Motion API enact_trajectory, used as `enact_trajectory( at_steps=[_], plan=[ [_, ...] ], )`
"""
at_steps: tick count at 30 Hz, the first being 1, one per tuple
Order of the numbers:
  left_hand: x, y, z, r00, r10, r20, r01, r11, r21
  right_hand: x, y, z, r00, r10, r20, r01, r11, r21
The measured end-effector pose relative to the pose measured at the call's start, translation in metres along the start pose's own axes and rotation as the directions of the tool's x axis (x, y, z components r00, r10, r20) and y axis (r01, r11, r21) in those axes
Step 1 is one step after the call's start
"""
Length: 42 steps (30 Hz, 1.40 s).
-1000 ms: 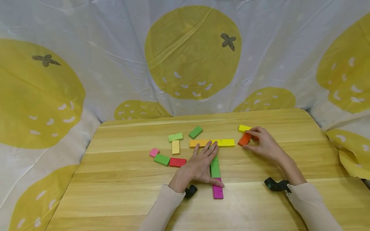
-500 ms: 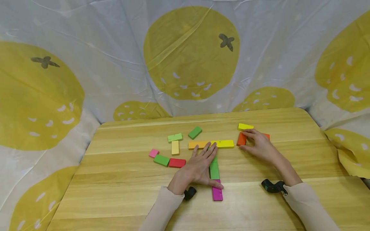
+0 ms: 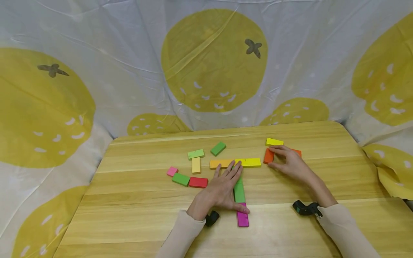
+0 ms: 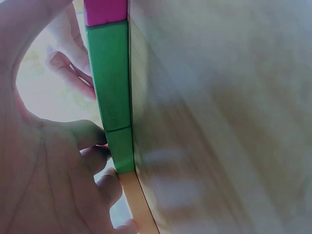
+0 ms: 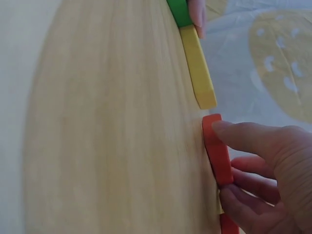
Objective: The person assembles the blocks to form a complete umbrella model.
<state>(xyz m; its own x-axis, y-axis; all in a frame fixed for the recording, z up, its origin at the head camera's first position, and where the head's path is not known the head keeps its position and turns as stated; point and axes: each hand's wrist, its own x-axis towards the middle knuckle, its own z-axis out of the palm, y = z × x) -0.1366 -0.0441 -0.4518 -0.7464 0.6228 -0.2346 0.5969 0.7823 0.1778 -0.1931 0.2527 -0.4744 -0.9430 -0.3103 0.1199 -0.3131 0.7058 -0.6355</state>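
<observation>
My left hand (image 3: 221, 190) lies spread over the blocks, fingertips on the orange block (image 3: 221, 163) and yellow block (image 3: 251, 162), thumb on the magenta block (image 3: 243, 219). Between them runs a line of green blocks (image 3: 239, 192), also seen in the left wrist view as two green blocks (image 4: 111, 78) end to end. My right hand (image 3: 295, 165) pinches an orange-red block (image 3: 268, 156) between thumb and fingers, just right of the yellow block. In the right wrist view the orange-red block (image 5: 217, 153) stands a small gap from the yellow block (image 5: 199, 68).
Behind the right hand lie a yellow block (image 3: 274, 142) and a second orange-red block (image 3: 296, 152). To the left are a green block (image 3: 218, 148), light green block (image 3: 195, 154), pale yellow block (image 3: 196, 165), red block (image 3: 198, 182), green block (image 3: 180, 179) and pink block (image 3: 172, 171).
My right hand has turned the orange-red block more upright in view and moved it slightly left, uncovering the second orange-red block. The row under my left hand has slid slightly toward the near edge.
</observation>
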Motion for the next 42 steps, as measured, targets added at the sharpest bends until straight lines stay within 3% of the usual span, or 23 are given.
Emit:
enact_trajectory(
  at_steps=[11, 23, 42],
  plan=[
    [0.0, 0.001, 0.001, 1.0, -0.004, -0.001, 0.004, 1.0, 0.004, 0.002, 0.003, 0.008, 0.996, -0.001, -0.089, 0.008, 0.998, 0.069],
    [-0.001, 0.001, 0.0, 1.0, -0.014, 0.02, 0.014, 1.0, -0.008, 0.003, 0.003, 0.012, 0.995, 0.022, -0.093, -0.01, 0.991, 0.137],
    [-0.001, 0.003, -0.001, 0.999, -0.019, 0.03, 0.02, 0.999, -0.026, 0.006, 0.007, 0.014, 0.995, -0.003, -0.099, 0.013, 0.995, 0.097]
  ],
)
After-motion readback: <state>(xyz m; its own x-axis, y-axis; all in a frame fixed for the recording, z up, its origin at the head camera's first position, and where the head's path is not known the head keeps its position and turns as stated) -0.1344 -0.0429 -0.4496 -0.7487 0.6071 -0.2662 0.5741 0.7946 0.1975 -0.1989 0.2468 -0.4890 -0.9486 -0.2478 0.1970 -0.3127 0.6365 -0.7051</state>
